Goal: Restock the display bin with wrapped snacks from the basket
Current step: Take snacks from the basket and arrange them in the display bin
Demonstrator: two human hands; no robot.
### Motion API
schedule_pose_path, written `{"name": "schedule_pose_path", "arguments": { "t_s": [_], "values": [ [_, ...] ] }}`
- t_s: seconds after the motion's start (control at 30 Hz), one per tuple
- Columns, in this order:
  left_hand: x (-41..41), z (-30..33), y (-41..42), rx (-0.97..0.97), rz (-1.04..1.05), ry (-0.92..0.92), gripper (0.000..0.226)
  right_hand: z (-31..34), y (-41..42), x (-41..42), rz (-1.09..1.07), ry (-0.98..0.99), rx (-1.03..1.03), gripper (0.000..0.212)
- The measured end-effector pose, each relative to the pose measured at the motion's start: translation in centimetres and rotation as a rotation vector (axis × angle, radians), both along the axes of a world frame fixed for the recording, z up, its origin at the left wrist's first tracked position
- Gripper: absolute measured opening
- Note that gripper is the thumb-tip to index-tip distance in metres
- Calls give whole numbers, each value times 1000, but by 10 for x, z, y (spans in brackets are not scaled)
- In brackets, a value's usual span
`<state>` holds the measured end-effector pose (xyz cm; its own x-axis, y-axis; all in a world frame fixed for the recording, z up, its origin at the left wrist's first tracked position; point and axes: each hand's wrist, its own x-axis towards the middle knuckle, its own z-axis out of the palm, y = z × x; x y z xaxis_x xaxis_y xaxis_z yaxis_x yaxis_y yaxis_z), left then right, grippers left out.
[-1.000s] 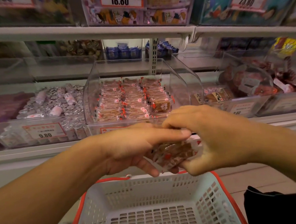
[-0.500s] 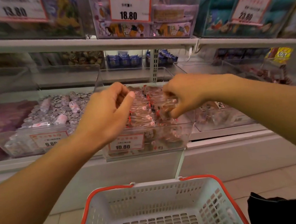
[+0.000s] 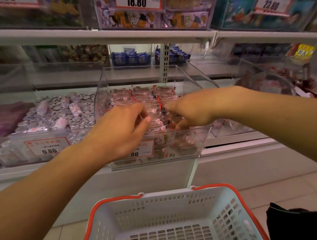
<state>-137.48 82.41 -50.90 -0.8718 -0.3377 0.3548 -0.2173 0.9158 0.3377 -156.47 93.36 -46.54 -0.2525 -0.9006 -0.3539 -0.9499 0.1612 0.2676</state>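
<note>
A clear display bin [image 3: 204, 136] on the lower shelf holds rows of brown wrapped snacks [image 3: 143, 96] with red marks. Both of my hands reach down into it from the front. My left hand [image 3: 123, 129] has its fingers curled down onto the snacks at the bin's left middle, thumb tip showing. My right hand [image 3: 190, 110] grips wrapped snacks at the right middle, fingertips buried among the packs. Below, the white basket [image 3: 163, 207] with a red rim shows a bare slotted bottom.
A bin of silver and pink sweets [image 3: 59, 118] stands to the left with a 9.80 label. Another clear bin [image 3: 263, 83] stands to the right. An upper shelf edge [image 3: 145, 35] overhangs with price cards. Tiled floor [image 3: 278, 185] lies beside the basket.
Both hands rose from above the basket with a bundle of snacks, reached the bin, and have now lowered into it, a little further apart.
</note>
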Motion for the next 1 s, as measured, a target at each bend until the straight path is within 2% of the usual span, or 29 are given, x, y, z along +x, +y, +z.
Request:
{"name": "schedule_pose_path", "arguments": {
  "t_s": [0.03, 0.17, 0.43, 0.5, 0.57, 0.63, 0.7, 0.73, 0.87, 1.0],
  "values": [
    [0, 0, 0, -1, 1, -2, 22, 0, 0, 4, -16, 49, 51, 40],
    [1, -2, 0, 3, -1, -5, 26, -5, -10, 14, -11, 302, 304, 49],
    [2, -4, 2, -16, -48, -72, 34, -1, -17, 14, -105, 160, 377, 55],
    [4, -2, 4, -13, -42, -83, 35, 7, -15, 17, -159, 22, 294, 64],
    [5, 3, 4, -37, -30, -64, 33, 23, -9, 19, -146, -66, 126, 71],
    [10, 8, 3, -86, -33, -30, 36, 39, 6, 22, -64, -61, -141, 65],
    [19, 14, 4, -128, -78, -35, 34, 43, 33, 31, 28, -88, -435, 50],
    [23, 16, 4, -156, -98, -71, 32, 39, 48, 38, 50, -111, -509, 47],
    [33, 20, 5, -256, -47, -224, 31, 1, 82, 53, 47, -4, -411, 42],
    [30, 22, 2, -305, 49, -377, 29, -14, 75, 37, 32, -1, -432, 13]
  ]
}}
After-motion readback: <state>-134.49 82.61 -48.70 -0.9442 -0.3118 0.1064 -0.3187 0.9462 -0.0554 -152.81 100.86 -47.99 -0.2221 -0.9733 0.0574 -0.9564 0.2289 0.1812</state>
